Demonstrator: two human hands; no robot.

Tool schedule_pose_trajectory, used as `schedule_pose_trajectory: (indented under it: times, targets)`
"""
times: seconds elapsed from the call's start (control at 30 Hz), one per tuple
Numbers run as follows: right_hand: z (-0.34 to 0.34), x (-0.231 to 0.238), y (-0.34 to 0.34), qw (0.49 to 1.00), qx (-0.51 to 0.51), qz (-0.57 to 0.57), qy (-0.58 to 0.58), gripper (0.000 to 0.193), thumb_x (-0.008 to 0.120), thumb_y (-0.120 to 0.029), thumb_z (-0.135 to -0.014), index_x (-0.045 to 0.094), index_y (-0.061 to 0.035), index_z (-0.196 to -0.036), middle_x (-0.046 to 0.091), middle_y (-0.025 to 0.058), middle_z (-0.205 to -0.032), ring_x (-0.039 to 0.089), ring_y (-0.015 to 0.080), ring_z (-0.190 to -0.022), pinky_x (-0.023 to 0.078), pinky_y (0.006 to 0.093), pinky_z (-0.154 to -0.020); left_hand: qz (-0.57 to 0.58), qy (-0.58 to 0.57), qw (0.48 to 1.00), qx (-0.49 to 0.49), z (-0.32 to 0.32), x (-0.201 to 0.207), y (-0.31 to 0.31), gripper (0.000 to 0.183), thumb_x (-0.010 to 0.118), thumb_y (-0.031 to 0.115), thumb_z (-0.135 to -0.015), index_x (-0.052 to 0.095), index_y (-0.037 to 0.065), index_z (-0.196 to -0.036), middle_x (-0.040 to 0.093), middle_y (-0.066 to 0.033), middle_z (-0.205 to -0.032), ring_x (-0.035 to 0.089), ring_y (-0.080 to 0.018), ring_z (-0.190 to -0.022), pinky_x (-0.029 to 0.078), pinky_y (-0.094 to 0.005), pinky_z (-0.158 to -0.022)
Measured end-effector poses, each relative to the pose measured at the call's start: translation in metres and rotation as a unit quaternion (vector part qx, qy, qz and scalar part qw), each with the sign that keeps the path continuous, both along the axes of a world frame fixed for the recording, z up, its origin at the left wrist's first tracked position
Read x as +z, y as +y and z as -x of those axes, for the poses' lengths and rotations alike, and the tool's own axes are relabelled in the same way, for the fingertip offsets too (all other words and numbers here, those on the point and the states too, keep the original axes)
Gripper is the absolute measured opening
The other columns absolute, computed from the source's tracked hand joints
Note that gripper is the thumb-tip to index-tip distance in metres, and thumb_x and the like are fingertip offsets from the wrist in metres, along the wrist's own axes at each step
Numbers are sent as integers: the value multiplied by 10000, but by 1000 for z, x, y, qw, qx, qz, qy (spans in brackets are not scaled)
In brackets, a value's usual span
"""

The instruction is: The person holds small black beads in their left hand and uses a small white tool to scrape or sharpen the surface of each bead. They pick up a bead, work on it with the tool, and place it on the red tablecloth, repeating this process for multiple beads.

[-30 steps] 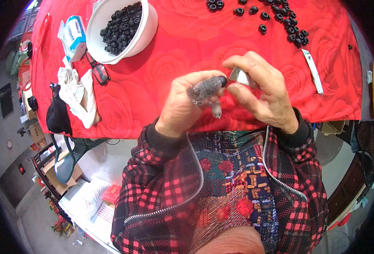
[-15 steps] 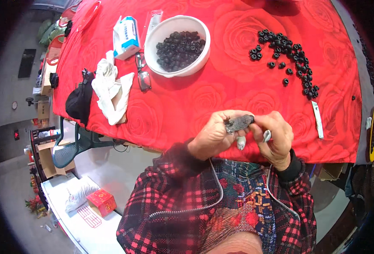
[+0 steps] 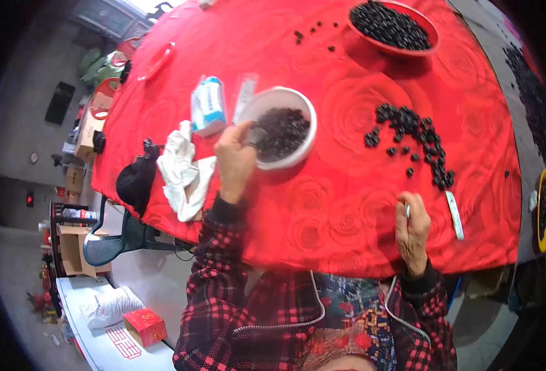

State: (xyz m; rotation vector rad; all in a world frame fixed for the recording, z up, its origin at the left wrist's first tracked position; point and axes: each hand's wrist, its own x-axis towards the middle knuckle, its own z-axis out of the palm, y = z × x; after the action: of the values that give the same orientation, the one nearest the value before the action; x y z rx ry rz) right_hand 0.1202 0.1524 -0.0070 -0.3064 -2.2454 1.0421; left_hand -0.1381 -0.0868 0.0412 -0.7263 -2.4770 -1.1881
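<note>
My left hand (image 3: 236, 159) reaches to the left rim of a white bowl (image 3: 312, 127). Its fingers are bent together and blurred, with something greyish at the fingertips over the bowl. Many small black ring-shaped pieces (image 3: 282, 136) fill the bottom of that bowl. Near the table's front edge, my right hand (image 3: 414, 232) is closed around a slim pale thing (image 3: 407, 210), of which only the end shows. Beyond the right hand lie loose black pieces (image 3: 430, 139) with holes through them.
A red bowl (image 3: 435, 46) of black pieces stands at the far right. A pale flat strip (image 3: 454, 216) lies right of my right hand. White gloves (image 3: 180, 167), a black cap-like item (image 3: 137, 183) and a tissue pack (image 3: 209, 106) lie left. The red tablecloth (image 3: 310, 229) drapes the front edge.
My hands have parted. The left has moved away to the left and forward to the white bowl; the right has stayed near the front edge. The view has shifted, showing the red bowl.
</note>
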Motion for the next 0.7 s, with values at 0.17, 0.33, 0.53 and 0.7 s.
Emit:
schedule_pose_trajectory:
  times: [0.17,0.33,0.53,0.7]
  targets:
    - [-6,-7,4,997,-44,59,-37,111,553,-78,-891,546,-19,-985,552,151,-752,568,295,-626,442,337,-555,-74,115,991,2,-45,5,36,309,593,-100,-760,639,23,-1040,593,-59,-950,559,-136,-853,457,-258,-736]
    - [-8,-6,7,993,-36,103,-46,107,550,-113,-907,544,-23,-966,536,132,-704,559,259,-583,435,323,-533,29,10,970,-241,-81,-22,102,178,674,24,-751,667,25,-929,627,-112,-849,607,-200,-716,470,-290,-632]
    - [-7,-4,4,994,-30,96,-46,118,557,-118,-903,539,-16,-960,542,137,-712,562,274,-591,434,327,-533,48,-6,966,-255,-59,-59,152,221,713,88,-730,669,24,-938,625,-118,-841,615,-216,-712,481,-316,-628]
    - [-7,-5,3,994,-22,95,-47,123,566,-109,-894,536,-11,-962,555,149,-734,570,293,-607,441,332,-539,76,23,959,-271,-50,-64,162,221,700,98,-749,668,10,-949,633,-116,-828,618,-206,-681,489,-316,-633]
